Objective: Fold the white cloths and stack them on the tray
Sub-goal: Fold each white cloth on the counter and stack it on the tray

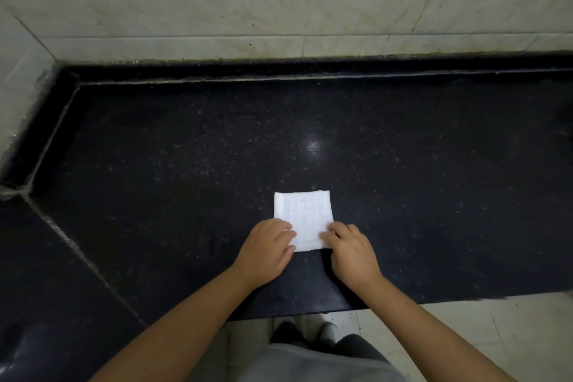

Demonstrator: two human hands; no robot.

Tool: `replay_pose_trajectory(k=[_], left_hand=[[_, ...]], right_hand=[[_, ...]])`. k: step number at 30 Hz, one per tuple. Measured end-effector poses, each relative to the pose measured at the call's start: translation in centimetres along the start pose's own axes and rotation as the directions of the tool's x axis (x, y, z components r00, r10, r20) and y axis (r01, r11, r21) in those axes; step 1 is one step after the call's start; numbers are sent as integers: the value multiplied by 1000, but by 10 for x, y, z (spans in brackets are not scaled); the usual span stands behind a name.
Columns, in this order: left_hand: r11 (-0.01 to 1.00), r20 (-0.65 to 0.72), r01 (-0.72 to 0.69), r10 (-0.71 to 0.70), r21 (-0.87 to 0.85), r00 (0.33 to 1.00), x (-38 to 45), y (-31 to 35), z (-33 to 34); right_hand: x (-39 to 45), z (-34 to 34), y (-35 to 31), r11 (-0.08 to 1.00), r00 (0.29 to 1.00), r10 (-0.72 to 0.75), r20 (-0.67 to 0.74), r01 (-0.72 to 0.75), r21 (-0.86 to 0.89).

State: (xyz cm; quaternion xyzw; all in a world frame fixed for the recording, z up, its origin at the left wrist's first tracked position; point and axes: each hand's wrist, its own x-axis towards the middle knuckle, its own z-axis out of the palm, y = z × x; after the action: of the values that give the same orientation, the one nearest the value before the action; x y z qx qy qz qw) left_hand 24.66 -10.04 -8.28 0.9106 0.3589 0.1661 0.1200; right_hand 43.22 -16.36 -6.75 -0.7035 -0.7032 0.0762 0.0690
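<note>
cloth [303, 218] lay folded small on the black counter [186, 149], near the front edge. my left hand [267, 253] and right hand [352, 253] pinched its near corners. mid-fold, i'd say. next: another fold or lift; no tray in view.

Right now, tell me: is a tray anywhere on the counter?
No: the black counter holds only the white cloth, with both hands at its near corners.
</note>
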Motion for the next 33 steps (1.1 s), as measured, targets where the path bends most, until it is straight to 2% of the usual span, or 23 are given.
replay_pose_trajectory(k=[4, 5, 7, 12, 15, 17, 19, 23, 27, 30, 33], left_hand=[[988, 149, -4, -20, 157, 989, 10, 11, 6], [983, 161, -1, -29, 186, 987, 13, 13, 6], [975, 100, -11, -11, 220, 995, 16, 15, 9], [964, -141, -164, 196, 211, 970, 45, 35, 6], [918, -126, -322, 356, 231, 926, 83, 61, -2], [864, -74, -423, 458, 274, 886, 115, 88, 0], [826, -63, -479, 517, 298, 853, 147, 128, 9], [786, -96, -583, 609, 207, 787, 200, 238, 31], [701, -75, -698, 711, 145, 699, 246, 362, 57], [689, -31, -724, 725, 31, 688, 276, 452, 70], [650, -1, -760, 760, -2, 650, 307, 536, 72]], right_hand=[[15, -5, 3, 992, 999, -38, 24, 35, 123], [18, -10, 4, 990, 998, -56, 16, 54, 128], [22, -23, 7, 985, 996, -94, 10, 92, 144], [10, -67, 43, 983, 987, -129, -97, 140, 119], [-7, -101, 80, 981, 988, -130, -85, 141, 134], [-27, -122, 114, 987, 994, -62, -86, 74, 142], [-54, -141, 157, 982, 992, 45, -115, -22, 189], [-124, -180, 247, 916, 967, 236, -94, -189, 353], [-207, -226, 333, 889, 925, 357, -128, -295, 349], [-265, -263, 393, 834, 860, 486, -154, -404, 377], [-301, -297, 445, 748, 783, 600, -162, -479, 459]])
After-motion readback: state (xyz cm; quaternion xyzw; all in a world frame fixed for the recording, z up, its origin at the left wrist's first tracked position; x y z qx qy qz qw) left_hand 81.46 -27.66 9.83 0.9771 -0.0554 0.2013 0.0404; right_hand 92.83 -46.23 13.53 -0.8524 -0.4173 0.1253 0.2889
